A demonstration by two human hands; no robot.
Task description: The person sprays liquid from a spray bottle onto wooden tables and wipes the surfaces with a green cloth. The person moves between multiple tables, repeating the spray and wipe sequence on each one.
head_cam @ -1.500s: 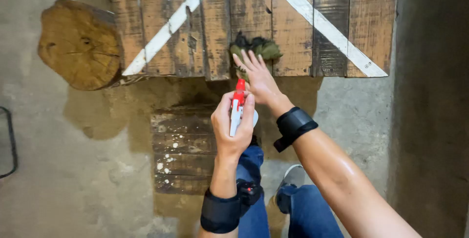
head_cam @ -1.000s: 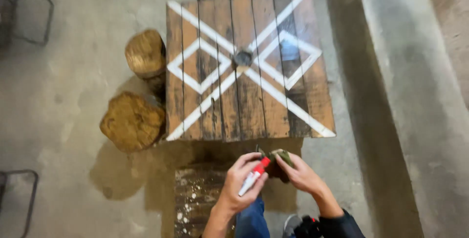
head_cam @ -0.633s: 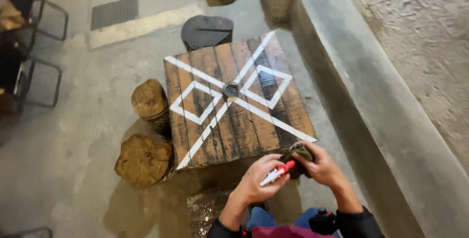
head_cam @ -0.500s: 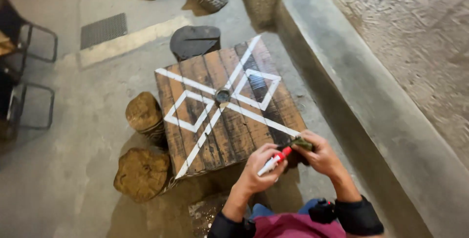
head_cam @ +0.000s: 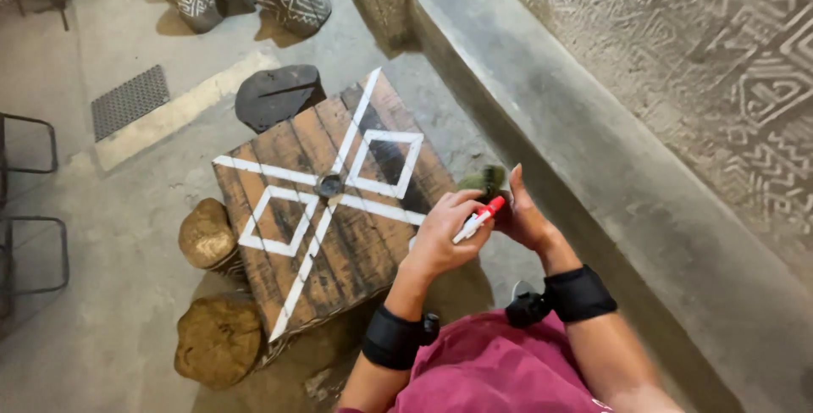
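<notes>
Marker (head_cam: 478, 219), slim white with red cap, pinched in left hand (head_cam: 440, 239); right hand (head_cam: 521, 214) cupped blurred green wad (head_cam: 484, 180) above plank desk (head_cam: 339, 210).

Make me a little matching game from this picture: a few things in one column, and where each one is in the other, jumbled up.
Things:
1. red-tipped spray bottle
2. green cloth
3. small dark round piece
4. log stools

Places:
A. at the centre of the wooden table, where the white lines cross
B. on the floor beside the table's left edge
C. in the left hand
D. in the right hand

Pairs: 1-C, 2-D, 3-A, 4-B
</notes>
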